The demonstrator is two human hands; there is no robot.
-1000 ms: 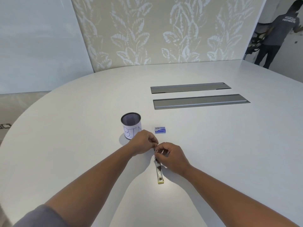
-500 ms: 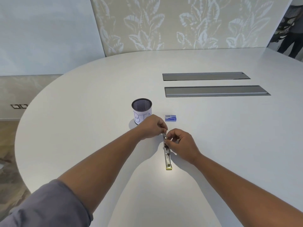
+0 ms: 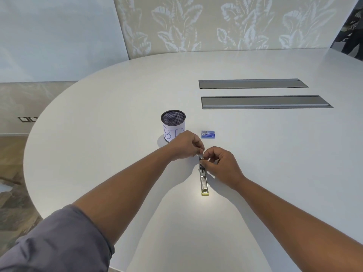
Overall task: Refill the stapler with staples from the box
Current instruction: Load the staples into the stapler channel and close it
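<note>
An opened stapler (image 3: 203, 180) lies flat on the white bench (image 3: 98, 134), pointing toward the person. At its far end, left hand (image 3: 185, 147) and right hand (image 3: 222, 163) meet, fingers pinching something small and metallic; whether it is staples cannot be told. Seating a strip squarely in the channel probably matters most. Just beyond the fingers sit a blue staple box (image 3: 208, 134) and mesh cup (image 3: 173, 124). Leaf-patterned wall behind.

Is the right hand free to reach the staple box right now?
Probably not yet: the right hand is busy pinching at the stapler. The staple box lies just beyond, with nothing between.
</note>
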